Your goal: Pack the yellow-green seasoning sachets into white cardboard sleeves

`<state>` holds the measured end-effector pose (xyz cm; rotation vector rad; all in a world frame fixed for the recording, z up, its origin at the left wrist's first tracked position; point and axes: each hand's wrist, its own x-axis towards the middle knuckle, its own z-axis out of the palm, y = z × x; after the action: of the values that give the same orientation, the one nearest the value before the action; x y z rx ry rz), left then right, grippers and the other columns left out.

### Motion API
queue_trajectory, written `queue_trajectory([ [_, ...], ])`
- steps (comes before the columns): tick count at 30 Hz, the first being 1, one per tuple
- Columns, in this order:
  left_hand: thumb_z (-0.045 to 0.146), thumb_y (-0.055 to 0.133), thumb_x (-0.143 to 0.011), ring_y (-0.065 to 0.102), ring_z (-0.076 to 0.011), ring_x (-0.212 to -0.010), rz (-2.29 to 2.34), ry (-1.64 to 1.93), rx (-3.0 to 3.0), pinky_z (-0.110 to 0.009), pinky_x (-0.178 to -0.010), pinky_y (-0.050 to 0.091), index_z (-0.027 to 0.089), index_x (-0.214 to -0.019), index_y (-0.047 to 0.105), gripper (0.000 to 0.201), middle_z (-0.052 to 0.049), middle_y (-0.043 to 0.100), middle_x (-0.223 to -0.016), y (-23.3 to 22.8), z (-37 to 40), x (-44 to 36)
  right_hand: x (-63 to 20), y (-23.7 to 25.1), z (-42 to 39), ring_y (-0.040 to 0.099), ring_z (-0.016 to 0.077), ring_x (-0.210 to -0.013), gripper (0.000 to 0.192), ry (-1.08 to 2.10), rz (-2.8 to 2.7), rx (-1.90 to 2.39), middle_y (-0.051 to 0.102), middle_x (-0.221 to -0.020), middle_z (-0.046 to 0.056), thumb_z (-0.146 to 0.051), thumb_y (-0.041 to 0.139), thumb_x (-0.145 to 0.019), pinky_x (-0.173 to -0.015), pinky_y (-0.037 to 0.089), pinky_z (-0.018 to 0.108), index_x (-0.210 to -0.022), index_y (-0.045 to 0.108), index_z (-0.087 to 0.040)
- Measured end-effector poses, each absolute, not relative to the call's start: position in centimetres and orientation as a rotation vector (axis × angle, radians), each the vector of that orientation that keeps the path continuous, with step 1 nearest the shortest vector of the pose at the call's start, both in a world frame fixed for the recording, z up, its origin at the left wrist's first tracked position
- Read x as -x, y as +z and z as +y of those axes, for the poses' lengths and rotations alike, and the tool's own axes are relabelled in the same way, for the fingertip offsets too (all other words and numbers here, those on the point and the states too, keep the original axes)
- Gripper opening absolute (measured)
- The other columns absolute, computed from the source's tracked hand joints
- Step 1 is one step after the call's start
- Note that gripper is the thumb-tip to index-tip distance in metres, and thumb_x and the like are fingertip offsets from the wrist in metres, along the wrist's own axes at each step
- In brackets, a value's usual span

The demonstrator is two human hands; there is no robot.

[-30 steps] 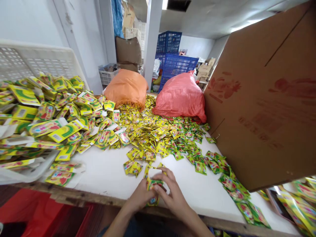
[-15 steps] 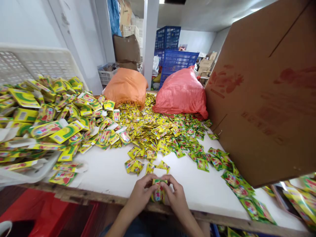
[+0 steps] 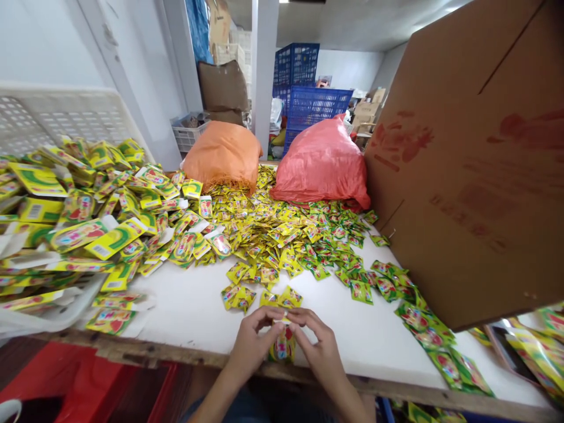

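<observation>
My left hand (image 3: 253, 345) and my right hand (image 3: 318, 343) meet at the near edge of a white table (image 3: 189, 311). Between them they pinch a small yellow and green carton (image 3: 282, 345), held upright, with fingertips at its top. Just beyond my fingers lie a few loose yellow sachets (image 3: 240, 295). A wide spread of yellow and green sachets (image 3: 286, 235) covers the middle of the table. Flat printed carton blanks (image 3: 101, 235) are heaped at the left.
A white plastic crate (image 3: 53, 117) stands behind the blanks at left. An orange sack (image 3: 224, 154) and a pink sack (image 3: 324, 161) sit at the back. A big brown cardboard box (image 3: 476, 176) leans in at right. Blue crates (image 3: 311, 88) stand behind.
My hands drew back a little toward the table edge with the carton. The white flap seen a second ago is no longer showing, and my fingertips now meet at its top.
</observation>
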<state>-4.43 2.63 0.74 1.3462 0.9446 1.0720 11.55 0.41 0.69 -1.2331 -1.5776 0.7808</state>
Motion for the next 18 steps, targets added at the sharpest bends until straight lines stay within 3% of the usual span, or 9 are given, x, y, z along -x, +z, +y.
queue_trajectory([
  [10,0.029,0.058,-0.077,0.06,-0.0168,-0.071,1.115,1.132,-1.346,-0.026,-0.068,0.046,0.016,-0.079,0.064,0.015,-0.003,0.065,-0.074,1.6,3.1,3.3,-11.0,1.5,1.1,0.058,0.0161,-0.066,0.021,0.752,-1.501,1.374,0.065,-0.072,0.003,-0.034,0.053,-0.083,-0.061,0.046,0.024,-0.084,0.064,-0.017],
  [18,0.03,0.059,-0.077,0.06,-0.02,-0.085,1.031,1.093,-1.389,-0.028,-0.077,0.046,0.017,-0.083,0.069,0.017,-0.006,0.067,-0.086,0.6,2.2,4.0,-10.1,-0.2,0.1,0.062,0.0214,-0.083,0.023,0.862,-1.431,1.326,0.067,-0.086,0.007,-0.037,0.052,-0.083,-0.076,0.049,0.03,-0.088,0.064,-0.018],
])
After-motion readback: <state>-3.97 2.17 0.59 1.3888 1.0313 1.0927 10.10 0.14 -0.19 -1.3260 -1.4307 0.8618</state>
